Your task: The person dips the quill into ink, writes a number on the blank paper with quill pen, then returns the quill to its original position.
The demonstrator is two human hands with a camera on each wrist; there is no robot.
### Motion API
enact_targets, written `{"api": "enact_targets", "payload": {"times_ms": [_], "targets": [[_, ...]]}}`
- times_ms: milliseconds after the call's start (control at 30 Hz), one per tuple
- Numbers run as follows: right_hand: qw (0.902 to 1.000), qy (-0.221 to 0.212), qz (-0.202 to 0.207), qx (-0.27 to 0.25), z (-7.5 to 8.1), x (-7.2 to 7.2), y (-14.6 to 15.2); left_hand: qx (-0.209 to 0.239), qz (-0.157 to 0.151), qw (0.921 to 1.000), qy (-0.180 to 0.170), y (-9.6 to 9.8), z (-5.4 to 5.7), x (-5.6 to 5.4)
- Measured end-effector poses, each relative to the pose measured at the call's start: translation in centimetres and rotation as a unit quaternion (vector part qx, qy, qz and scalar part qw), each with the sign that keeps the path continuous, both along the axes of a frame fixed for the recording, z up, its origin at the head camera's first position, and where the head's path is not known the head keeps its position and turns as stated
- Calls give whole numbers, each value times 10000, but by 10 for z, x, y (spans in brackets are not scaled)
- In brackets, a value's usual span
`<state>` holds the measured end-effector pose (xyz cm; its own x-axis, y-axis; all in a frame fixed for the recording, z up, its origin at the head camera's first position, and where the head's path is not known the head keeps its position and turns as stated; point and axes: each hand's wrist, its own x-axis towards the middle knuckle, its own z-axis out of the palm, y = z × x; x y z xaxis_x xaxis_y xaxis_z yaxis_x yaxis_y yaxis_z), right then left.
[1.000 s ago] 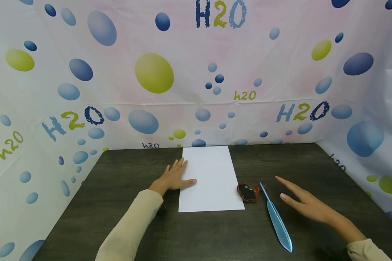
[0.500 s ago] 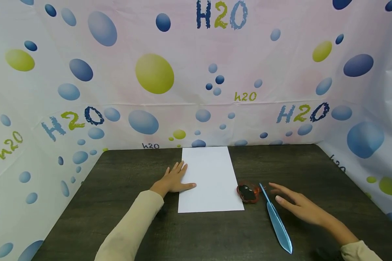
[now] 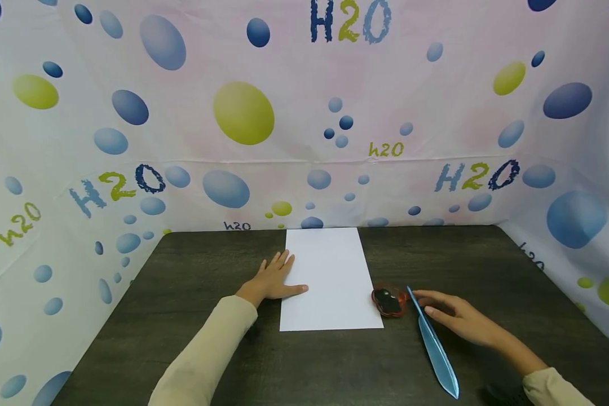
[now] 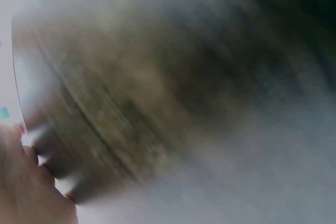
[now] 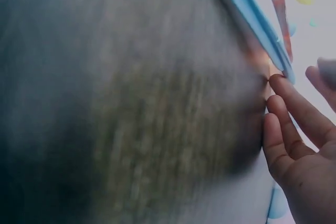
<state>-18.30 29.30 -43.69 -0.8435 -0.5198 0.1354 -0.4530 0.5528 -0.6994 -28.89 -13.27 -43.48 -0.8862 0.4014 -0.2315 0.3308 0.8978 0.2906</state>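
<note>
My left hand (image 3: 270, 283) rests with fingers spread on the left edge of a white sheet of paper (image 3: 330, 276), thumb across it. By the sheet's lower right edge are red-framed sunglasses (image 3: 387, 302) with dark lenses. A light-blue feather-shaped pen (image 3: 438, 355) lies slantwise just right of them, its thin end overlapping their temple. My right hand (image 3: 462, 320) reaches the thin end from the right, index fingertip right at it and thumb apart. In the right wrist view, the fingers (image 5: 296, 106) are loosely bent beside the pen (image 5: 252, 17).
The dark wooden table (image 3: 203, 265) extends around the sheet. A white backdrop (image 3: 294, 73) printed with blue and green bubbles and H2O lettering stands behind it and on both sides. Most of the left wrist view is blurred tabletop.
My right hand has moved left and slightly down to the pen's thin end, its fingers bending a little more. The left hand stays on the paper; the head view has shifted slightly.
</note>
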Motion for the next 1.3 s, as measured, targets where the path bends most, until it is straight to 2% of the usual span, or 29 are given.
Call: {"api": "enact_targets", "payload": {"times_ms": [167, 567, 867, 1033, 1300], "targets": [[9989, 380, 260, -30, -3, -3, 1, -59, 3, 10000, -11, 1, 0, 0], [9978, 540, -60, 379, -5, -10, -2, -116, 49, 9999, -57, 2, 0, -1], [9959, 771, -67, 474, -6, -14, -6, -144, 52, 9998, -98, 2, 2, -1], [9950, 852, -138, 495, -5, -16, -8, -283, 30, 9996, -78, 2, -1, -2], [9938, 991, -12, 498, -7, -19, -10, -310, 37, 9995, -99, 3, 1, -2]]}}
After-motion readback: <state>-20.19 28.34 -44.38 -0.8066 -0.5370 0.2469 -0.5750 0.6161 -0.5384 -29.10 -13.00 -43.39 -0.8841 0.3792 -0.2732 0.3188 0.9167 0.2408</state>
